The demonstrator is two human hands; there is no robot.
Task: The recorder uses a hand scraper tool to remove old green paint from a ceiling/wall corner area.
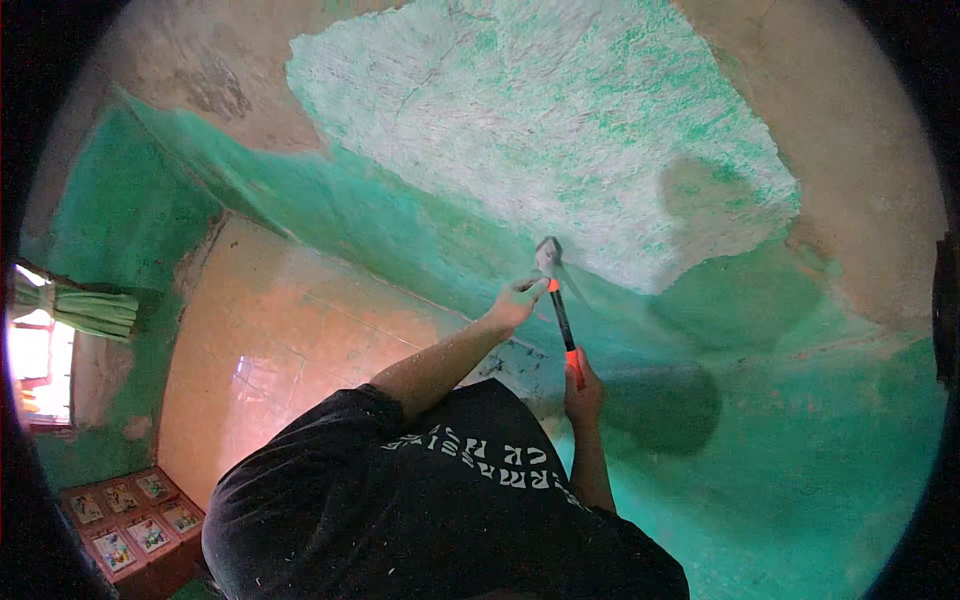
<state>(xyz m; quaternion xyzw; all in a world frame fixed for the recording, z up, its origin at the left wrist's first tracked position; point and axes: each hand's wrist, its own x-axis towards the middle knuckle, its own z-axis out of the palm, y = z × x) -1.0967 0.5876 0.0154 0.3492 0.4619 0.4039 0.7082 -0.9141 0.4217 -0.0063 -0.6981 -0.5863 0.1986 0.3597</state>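
A long-handled scraper (pixel 563 318) with a black and orange-red handle slants up against the wall. Around the red grip at its lower end, the fingers of my right hand (pixel 584 391) are closed. Higher up, my left hand (pixel 519 303) pinches the handle just below the blade (pixel 548 251). The greyish blade meets the lower edge of a rough, pale patch of wall (pixel 540 130), where white and flecks of green show. Smooth green paint (pixel 450 235) lies below that edge. The exact contact of the blade is hard to make out.
Bare brownish plaster (pixel 860 150) surrounds the patch above and to the right. An orange-tan tiled floor (pixel 290 310) stretches to the left. A reddish cabinet with picture panels (pixel 135 525) stands lower left, below a window (pixel 45 360) with a green curtain (pixel 95 310).
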